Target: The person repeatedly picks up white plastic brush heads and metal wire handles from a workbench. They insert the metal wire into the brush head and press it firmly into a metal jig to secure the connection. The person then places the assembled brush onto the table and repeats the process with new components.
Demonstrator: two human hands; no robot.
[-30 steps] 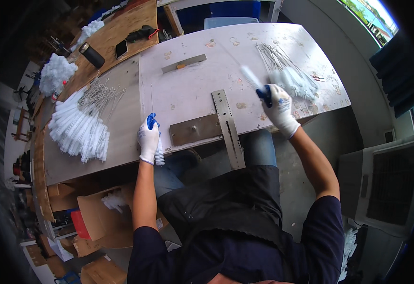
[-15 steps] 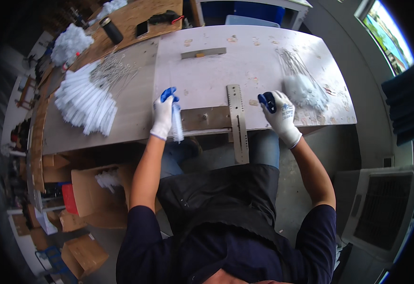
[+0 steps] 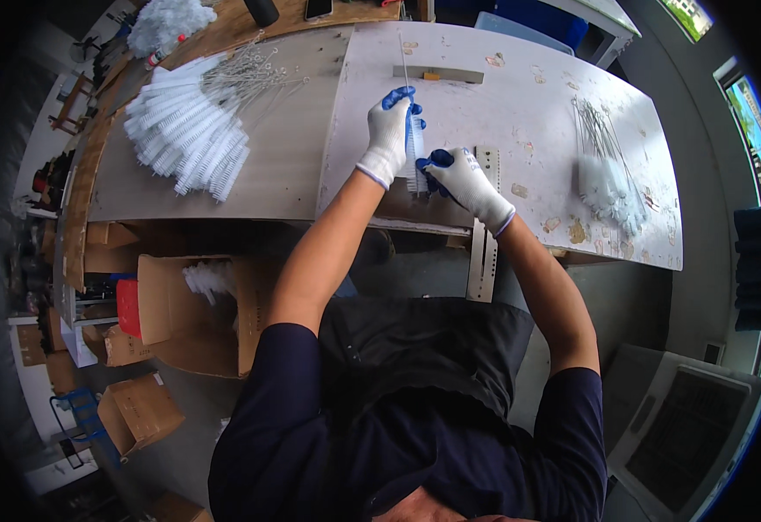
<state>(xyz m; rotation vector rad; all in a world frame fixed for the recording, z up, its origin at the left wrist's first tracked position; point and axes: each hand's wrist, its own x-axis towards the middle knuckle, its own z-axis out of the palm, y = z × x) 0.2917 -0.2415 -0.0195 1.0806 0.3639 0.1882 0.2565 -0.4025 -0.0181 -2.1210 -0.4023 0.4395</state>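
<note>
My left hand, in a white glove with blue fingertips, is closed around a white-bristled wire brush. The brush stands nearly lengthwise to me, its thin wire handle pointing to the far side and its bristles below my fingers. My right hand, gloved alike, is closed with its blue fingertips at the right edge of the bristles, near the lower end. Just right of and under that hand lies a perforated metal strip, which sticks out past the table's near edge.
A fanned pile of white brushes lies at the left of the table, and a smaller bunch at the right. A flat metal bar lies beyond my hands. An open cardboard box stands below at the left.
My view has shifted. My right hand has moved left to the brush, its fingers now at the bristles. My left hand still grips the brush, now farther from the table's near edge.
</note>
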